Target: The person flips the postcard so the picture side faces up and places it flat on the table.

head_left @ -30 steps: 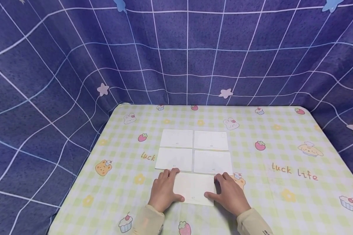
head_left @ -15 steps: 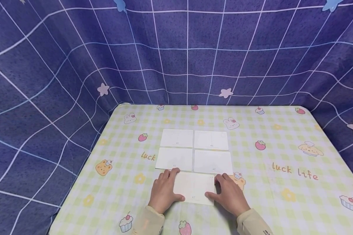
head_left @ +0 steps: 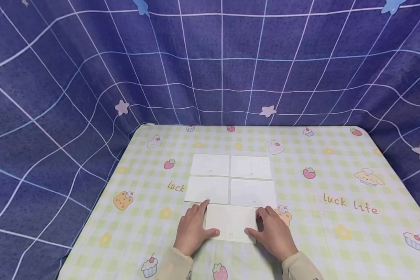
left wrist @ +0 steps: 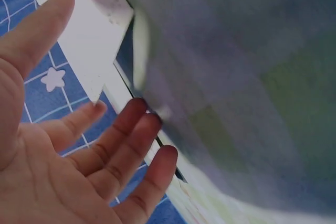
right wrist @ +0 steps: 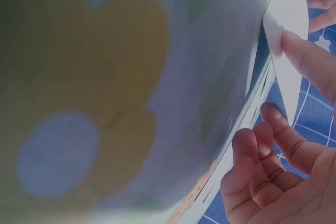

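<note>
A blank-looking white postcard (head_left: 231, 223) lies nearest the person in the head view, with both hands at its short sides. My left hand (head_left: 191, 229) holds its left end, thumb over the near corner and index finger at the far corner. At the right end, my right hand (head_left: 274, 235) grips it likewise, the thumb on its face. Both wrist views show the thumbs on the postcard (left wrist: 89, 30) and an index fingertip at a corner, the other fingers loosely bent. Just beyond lie two white postcards, the left one (head_left: 207, 189) and the right one (head_left: 253, 192).
Farther back are two more postcards, left (head_left: 210, 165) and right (head_left: 251, 167), completing a two-by-two block with narrow gaps. A green-checked cartoon tablecloth (head_left: 336, 249) covers the table. Blue gridded curtain (head_left: 203, 70) hangs behind and at the sides.
The held postcard has shifted slightly away from the person, nearer the block. My left hand has moved slightly left, its index finger now straighter. My right hand stays almost still.
</note>
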The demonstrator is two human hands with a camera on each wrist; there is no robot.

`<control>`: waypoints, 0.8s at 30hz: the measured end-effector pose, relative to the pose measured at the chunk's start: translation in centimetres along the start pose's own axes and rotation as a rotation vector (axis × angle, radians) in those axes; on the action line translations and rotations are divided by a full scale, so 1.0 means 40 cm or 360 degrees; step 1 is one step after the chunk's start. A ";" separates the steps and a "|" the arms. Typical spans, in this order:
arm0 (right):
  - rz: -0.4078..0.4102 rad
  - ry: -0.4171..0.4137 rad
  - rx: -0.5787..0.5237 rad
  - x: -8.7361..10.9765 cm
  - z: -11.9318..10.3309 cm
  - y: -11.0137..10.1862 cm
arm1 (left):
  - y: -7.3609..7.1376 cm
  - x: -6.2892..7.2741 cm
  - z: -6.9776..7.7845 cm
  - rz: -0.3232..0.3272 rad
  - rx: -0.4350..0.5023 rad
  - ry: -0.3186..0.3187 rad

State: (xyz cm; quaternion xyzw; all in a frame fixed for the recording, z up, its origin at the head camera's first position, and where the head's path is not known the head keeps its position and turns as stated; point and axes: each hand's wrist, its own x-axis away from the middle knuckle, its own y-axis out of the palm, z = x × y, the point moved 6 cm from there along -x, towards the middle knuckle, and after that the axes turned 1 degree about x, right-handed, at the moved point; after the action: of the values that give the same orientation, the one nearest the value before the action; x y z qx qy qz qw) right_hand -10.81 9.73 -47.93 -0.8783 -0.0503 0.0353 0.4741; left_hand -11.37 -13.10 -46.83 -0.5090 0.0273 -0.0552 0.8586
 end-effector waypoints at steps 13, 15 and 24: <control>0.0041 -0.0025 -0.0010 0.007 -0.007 -0.006 | -0.001 -0.002 -0.009 0.0029 -0.0014 -0.0131; 0.0051 -0.0034 -0.0001 0.008 -0.008 -0.006 | -0.003 0.000 -0.009 0.0027 -0.0025 -0.0121; 0.0057 -0.0032 0.0006 0.006 -0.010 -0.007 | -0.002 0.001 -0.009 0.0031 -0.0032 -0.0097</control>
State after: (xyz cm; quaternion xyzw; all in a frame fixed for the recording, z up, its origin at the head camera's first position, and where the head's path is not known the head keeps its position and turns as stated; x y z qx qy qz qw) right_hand -10.55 9.58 -47.50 -0.8778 -0.0394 0.0528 0.4746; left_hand -11.38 -13.47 -46.93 -0.5186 0.0068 -0.0311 0.8544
